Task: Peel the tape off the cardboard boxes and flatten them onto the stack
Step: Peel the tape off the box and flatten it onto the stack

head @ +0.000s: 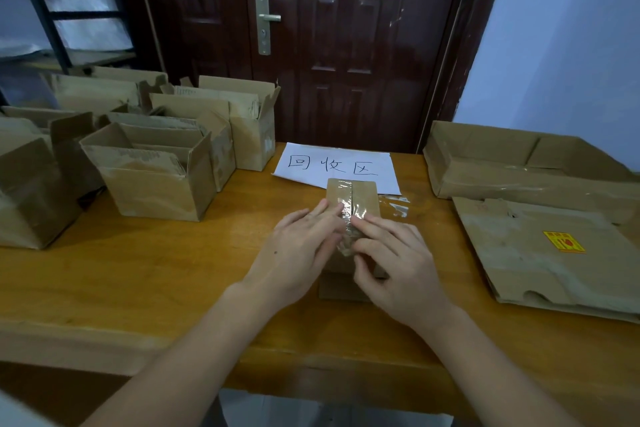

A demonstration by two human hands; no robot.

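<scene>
The small cardboard box (351, 215) stands on the wooden table (138, 274), just in front of the white paper sign (337, 165), and its far edge overlaps the near edge of this sign. A strip of clear tape (347, 210) runs along the middle seam of the box, and the long axis of the strip goes away from the person, toward the sign. The near end of the tape lies directly between the two hands.

The left hand (299, 251) lies on the left half of the box top; its fingers are nearly straight and press flat, the tips touching the tape from the left. The right hand (398, 260) is on the right half; its fingers are curled, and the fingertips appear to pick at the wrinkled near end of the tape, but I cannot tell if they really pinch it. I judge that the right hand is better placed to peel, pulling toward the sign along the seam.

The stack of flattened cardboard (547, 253) lies to the right of the sign, well apart from the box
</scene>
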